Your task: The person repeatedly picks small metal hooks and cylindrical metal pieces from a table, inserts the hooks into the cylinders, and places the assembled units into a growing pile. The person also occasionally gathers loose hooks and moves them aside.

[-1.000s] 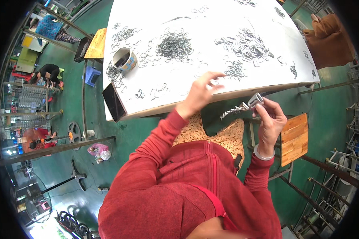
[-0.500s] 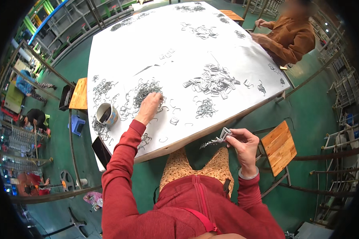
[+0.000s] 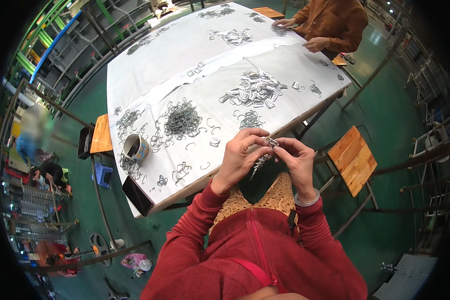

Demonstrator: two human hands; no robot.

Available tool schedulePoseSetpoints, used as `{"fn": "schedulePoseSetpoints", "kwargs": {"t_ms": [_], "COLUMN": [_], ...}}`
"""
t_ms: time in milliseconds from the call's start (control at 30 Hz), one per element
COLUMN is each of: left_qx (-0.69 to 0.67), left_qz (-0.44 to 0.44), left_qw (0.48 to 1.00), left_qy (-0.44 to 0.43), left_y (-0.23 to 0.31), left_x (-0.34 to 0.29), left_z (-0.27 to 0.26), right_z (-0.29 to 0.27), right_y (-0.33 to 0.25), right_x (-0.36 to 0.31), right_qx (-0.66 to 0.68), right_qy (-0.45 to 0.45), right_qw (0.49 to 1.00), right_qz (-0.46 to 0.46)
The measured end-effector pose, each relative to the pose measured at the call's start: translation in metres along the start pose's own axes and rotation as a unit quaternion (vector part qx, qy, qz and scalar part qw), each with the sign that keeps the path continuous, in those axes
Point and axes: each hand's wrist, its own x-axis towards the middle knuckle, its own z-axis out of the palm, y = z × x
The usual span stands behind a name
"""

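Note:
In front of the table's near edge, my left hand [image 3: 242, 157] and my right hand [image 3: 296, 161] meet fingertip to fingertip. A small silver metal loop [image 3: 273, 142] is pinched in my right fingers. My left thumb and finger close against it, and whatever is between them is too small to make out. A short string of linked metal pieces [image 3: 259, 162] dangles below the fingers. On the white-covered table [image 3: 200, 155] lie a heap of dark wire hooks [image 3: 182, 120], a heap of flat silver loops [image 3: 255, 90] and a smaller hook pile [image 3: 251, 120].
A cup [image 3: 137, 147] stands among hooks on the left, near a dark open box [image 3: 137, 196] at the table corner. A wooden stool [image 3: 352, 161] is to my right. Across the table's right side, a person's hand [image 3: 316, 45] rests by the edge.
My left hand has left the dark hook heap and come right and nearer to meet my right hand. My right hand has risen slightly. The view has shifted.

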Motion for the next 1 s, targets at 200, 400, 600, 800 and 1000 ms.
{"fn": "schedulePoseSetpoints", "kwargs": {"t_ms": [200, 400, 600, 800, 1000], "left_qx": [0.055, -0.345, -0.192, -0.29, -0.215], "left_qz": [0.058, -0.097, 0.165, 0.148, -0.125], "left_qw": [0.996, 0.922, 0.941, 0.937, 0.904], "left_qy": [0.046, -0.145, -0.226, -0.126, -0.348], "left_y": [0.009, 0.049, 0.104, 0.123, -0.002], "left_x": [0.005, 0.039, 0.076, 0.088, 0.053], "left_z": [0.021, 0.025, 0.048, 0.071, 0.095], "right_z": [-0.006, -0.029, -0.044, -0.054, -0.089], "right_y": [-0.006, -0.042, -0.117, -0.208, -0.267], "right_x": [-0.01, -0.017, -0.048, -0.098, -0.16], "right_qx": [-0.028, -0.016, 0.053, -0.098, -0.22], "right_qy": [0.008, 0.039, 0.054, 0.168, 0.309], "right_qw": [0.999, 0.991, 0.978, 0.895, 0.792], "right_qz": [-0.037, -0.126, -0.196, -0.401, -0.479]}}
